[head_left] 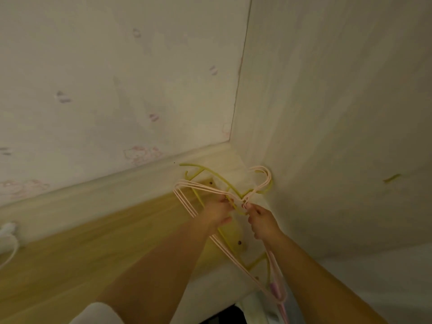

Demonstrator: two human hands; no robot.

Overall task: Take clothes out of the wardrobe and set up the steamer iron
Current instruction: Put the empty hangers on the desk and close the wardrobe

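Two bare hands meet just right of centre, both closed on a tangle of empty clothes hangers. I see the left hand at about 9 o'clock from the knot of hanger necks, its fingers curled shut around the wires, with the thumb showing below the grip. I see the right hand at about 4 o'clock from that same knot, its fingertips pinched tight on the necks where the hooks begin. Several pink hangers are bunched together: their shoulders fan out toward 10 o'clock, their hooks arch toward 1 o'clock just beside the right-hand wall, and their lower bars run down toward 5 o'clock between the two forearms. Yellow hangers are mixed into the same bunch, one curving over the top toward 11 o'clock and another showing below the hands near 6 o'clock; I cannot tell how many yellow ones there are. No clothing hangs on any of them that I can make out. Behind the bunch, a pale patterned wall meets the plain one in a corner, with a light skirting strip along its foot and a wood-toned floor beneath. At 9 o'clock on the frame edge lies a white cord. A white sleeve edge shows at 7 o'clock.
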